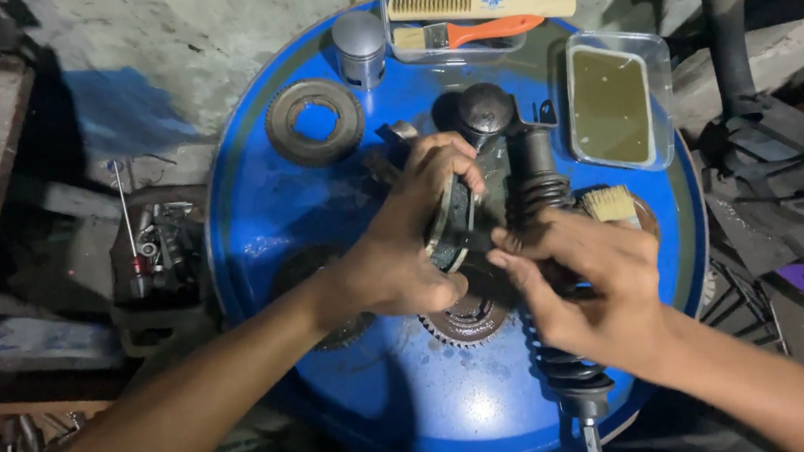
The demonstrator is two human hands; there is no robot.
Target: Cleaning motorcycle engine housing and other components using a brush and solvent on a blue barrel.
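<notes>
My left hand (404,245) grips a round metal ring-shaped part (452,220) held on edge above a blue drum top (266,218). My right hand (591,282) pinches something small against that ring's lower edge; a pale bristle brush (608,203) shows just behind its fingers, though I cannot tell whether the hand holds it. A black coil-spring shock absorber (539,180) lies under both hands, running from the drum's middle to its near edge. A toothed gear (469,322) lies flat beneath my hands.
On the drum: a large sprocket ring (313,120), a metal piston (359,47), a clear tray (445,48) with a wire brush (480,4) and an orange-handled paintbrush (477,31), and a tub of brownish liquid (610,104). Tools (156,243) lie left.
</notes>
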